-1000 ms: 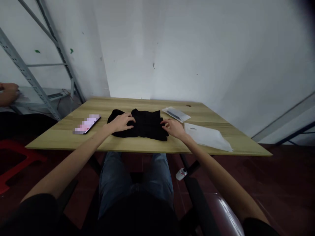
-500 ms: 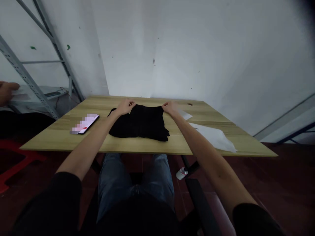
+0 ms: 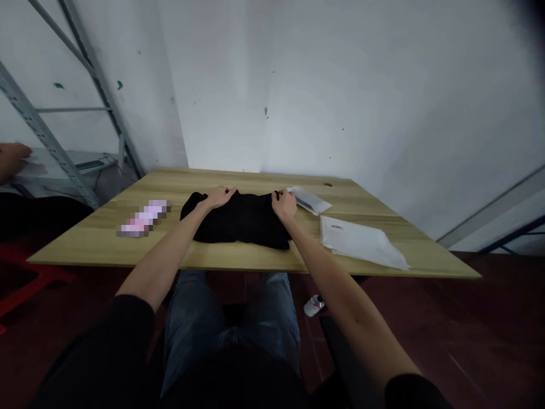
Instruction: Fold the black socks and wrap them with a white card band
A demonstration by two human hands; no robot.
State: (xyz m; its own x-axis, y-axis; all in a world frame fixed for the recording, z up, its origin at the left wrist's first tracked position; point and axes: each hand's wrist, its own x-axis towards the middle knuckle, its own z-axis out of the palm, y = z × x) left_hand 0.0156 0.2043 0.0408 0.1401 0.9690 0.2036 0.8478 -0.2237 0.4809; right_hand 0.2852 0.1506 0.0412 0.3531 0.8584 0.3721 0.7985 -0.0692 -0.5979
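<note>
Black cloth spread left to right on the wooden table, with both hands along its far edge

The cloth's long axis runs across the table, and most of it lies on the near side of the fingers; the right hand is close to its right end, while the left hand sits well in from the left end; the right fingers are curled in on a fold at the far right corner, the left ones rest on the far edge, and whether they pinch it I cannot tell; a small packet lies just right of the right hand
</note>
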